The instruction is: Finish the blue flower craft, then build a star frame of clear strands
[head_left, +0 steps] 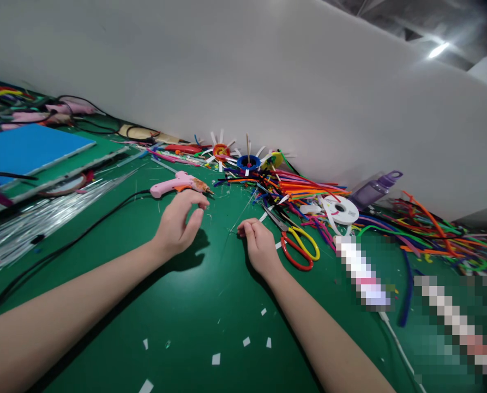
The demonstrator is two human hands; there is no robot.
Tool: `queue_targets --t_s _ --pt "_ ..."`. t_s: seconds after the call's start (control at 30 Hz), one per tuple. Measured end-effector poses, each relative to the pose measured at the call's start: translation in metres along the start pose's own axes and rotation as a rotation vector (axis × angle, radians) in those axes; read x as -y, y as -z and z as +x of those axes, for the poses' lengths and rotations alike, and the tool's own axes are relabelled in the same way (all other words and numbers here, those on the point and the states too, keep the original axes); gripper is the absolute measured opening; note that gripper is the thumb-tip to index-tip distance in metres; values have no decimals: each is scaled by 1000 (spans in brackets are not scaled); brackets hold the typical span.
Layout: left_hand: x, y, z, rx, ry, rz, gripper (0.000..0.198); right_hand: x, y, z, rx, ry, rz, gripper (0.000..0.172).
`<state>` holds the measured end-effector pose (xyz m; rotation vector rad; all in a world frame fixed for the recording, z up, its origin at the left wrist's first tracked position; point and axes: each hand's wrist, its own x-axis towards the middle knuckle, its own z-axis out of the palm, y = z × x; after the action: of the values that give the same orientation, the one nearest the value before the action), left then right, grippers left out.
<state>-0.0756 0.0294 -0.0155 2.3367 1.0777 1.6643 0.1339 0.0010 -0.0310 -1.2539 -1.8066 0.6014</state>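
My left hand [181,221] hovers above the green table with its fingers loosely curved and the thumb apart, nothing between them. Just beyond it lies a pink hot glue gun [180,184], its nozzle towards the right. My right hand [260,244] is closed, thumb against the curled fingers; whatever may be in that pinch is too small to make out. Fine clear strands [243,213] run over the table near its fingertips. Beside the right hand rest scissors [296,240] with red and yellow handles, blades slightly apart.
Along the wall are a blue cup-shaped piece [248,162] with white strips, a similar orange one [221,152], many pipe cleaners [308,185], a white ribbon spool [341,209] and a purple bottle [374,188]. Blue board [30,153] and silvery strands [42,224] lie left. Paper scraps [216,359] dot the front.
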Motion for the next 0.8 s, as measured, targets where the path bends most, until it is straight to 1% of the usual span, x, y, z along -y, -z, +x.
queue_targets --t_s 0.1,0.17,0.27,0.37,0.47,0.57,0.8 --pt "17 5 8 -65 81 242 15 -1 0 -1 0 5 8 30" --pt "30 10 14 -43 138 414 18 -1 -1 -1 1 7 11 30" --pt "51 20 18 50 219 662 25 -1 0 0 3 2 13 30" --pt "67 27 15 165 257 831 33 0 0 1 4 -5 11 30" --pt "77 29 10 234 307 906 39 0 0 0 3 -5 11 30" --pt "81 28 7 278 301 937 41 -1 0 0 4 -4 16 30" --pt "84 26 4 320 284 914 44 0 0 1 4 -10 12 30"
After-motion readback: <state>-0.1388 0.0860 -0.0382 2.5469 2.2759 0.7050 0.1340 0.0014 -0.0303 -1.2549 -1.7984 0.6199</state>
